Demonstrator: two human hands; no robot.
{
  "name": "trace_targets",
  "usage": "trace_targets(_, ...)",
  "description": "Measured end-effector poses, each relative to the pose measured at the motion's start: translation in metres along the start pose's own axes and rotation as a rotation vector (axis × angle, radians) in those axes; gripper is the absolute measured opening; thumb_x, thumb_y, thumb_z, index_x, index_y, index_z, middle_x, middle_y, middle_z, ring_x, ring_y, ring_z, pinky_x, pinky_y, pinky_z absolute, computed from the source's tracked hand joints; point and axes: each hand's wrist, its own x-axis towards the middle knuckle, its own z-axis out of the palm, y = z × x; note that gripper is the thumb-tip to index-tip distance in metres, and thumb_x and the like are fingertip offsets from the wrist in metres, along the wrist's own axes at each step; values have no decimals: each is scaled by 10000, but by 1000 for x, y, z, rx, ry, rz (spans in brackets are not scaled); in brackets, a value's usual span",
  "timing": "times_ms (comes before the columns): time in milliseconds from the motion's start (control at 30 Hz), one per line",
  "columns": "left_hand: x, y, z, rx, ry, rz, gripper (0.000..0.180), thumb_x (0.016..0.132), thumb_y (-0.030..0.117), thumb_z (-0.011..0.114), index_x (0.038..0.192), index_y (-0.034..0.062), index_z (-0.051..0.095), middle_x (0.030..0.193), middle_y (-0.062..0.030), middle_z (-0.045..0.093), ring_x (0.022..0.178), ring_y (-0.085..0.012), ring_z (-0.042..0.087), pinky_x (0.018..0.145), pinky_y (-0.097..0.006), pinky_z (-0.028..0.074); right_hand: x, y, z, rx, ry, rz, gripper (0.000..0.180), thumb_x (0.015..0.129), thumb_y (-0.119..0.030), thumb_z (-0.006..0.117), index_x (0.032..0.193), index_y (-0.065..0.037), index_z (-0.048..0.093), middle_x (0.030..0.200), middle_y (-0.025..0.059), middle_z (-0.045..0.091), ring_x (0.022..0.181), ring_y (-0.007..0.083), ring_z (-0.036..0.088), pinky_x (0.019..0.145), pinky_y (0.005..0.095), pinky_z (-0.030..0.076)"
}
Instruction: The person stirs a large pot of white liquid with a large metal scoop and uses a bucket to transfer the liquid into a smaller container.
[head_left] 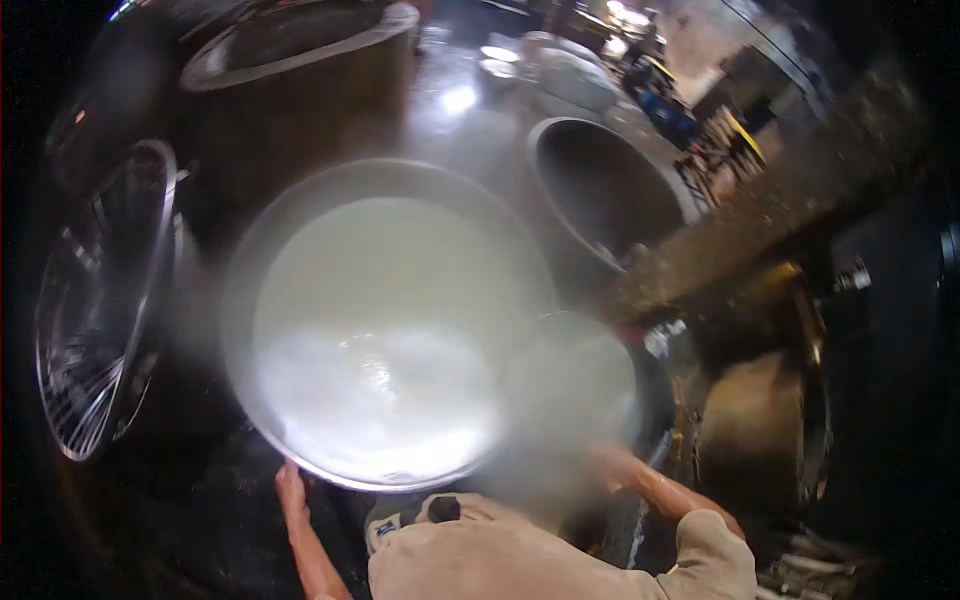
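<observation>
A large round metal vat (240, 330) stands in front of me, filled with whitish, milky liquid (400, 270) that has a bright foamy patch near me. My left hand (290, 488) is closed at the vat's near left rim. To the right, a smaller round vessel (652, 395) also holds pale liquid (585, 370), partly veiled by steam. My right hand (615, 466) is at its near side, the arm bent. Steam and blur hide those fingers and whatever they may hold.
A round wire rack (105, 300) stands upright at the left. Behind are a tall, wide-rimmed vat (300, 110) and a dark open pot (610, 190). A thick beam (770, 220) crosses the right side. The dark floor (455, 100) looks wet.
</observation>
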Motion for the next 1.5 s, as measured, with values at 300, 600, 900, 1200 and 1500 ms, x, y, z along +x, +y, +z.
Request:
trace_targets(300, 87, -6, -24, 648, -39, 115, 279, 781, 189, 449, 875, -68, 502, 906, -290, 519, 915, -429, 477, 742, -440, 395, 92, -16, 235, 188, -313, 40, 101, 717, -45, 563, 696, -25, 466, 555, 38, 435, 431, 141, 433, 392, 274, 380)
trace_targets(600, 70, 20, -17, 571, 88, 96, 263, 757, 182, 508, 844, -66, 510, 840, -287, 527, 831, -422, 506, 704, -452, 401, 167, -22, 361, 152, -339, 10, 36, 730, 5, 518, 724, 3, 483, 571, 43, 454, 447, 125, 446, 383, 250, 390)
trace_targets(900, 74, 9, -18, 534, 77, 118, 283, 747, 207, 517, 857, -53, 506, 856, -271, 533, 831, -413, 511, 706, -447, 402, 223, -13, 307, 15, -210, -26, 58, 666, 26, 547, 673, 3, 494, 562, 60, 472, 450, 159, 468, 395, 288, 404)
trace_targets(1200, 72, 13, -16, 611, 46, 177, 307, 758, 203, 501, 868, -83, 516, 855, -283, 544, 836, -392, 532, 700, -428, 405, 184, -86, 142, -113, 552, -563, 220, 713, -133, 554, 851, 33, 508, 782, 169, 545, 678, 244, 559, 561, 360, 435)
trace_targets(1500, 10, -21, 29, 367, 189, 95, 314, 830, 178, 427, 992, -92, 441, 992, -238, 514, 923, -306, 502, 799, -361, 375, 69, 17, -106, -937, 1207, -664, 466, 751, -171, 518, 1186, -66, 387, 950, 236, 514, 875, 363, 509, 734, 410, 407)
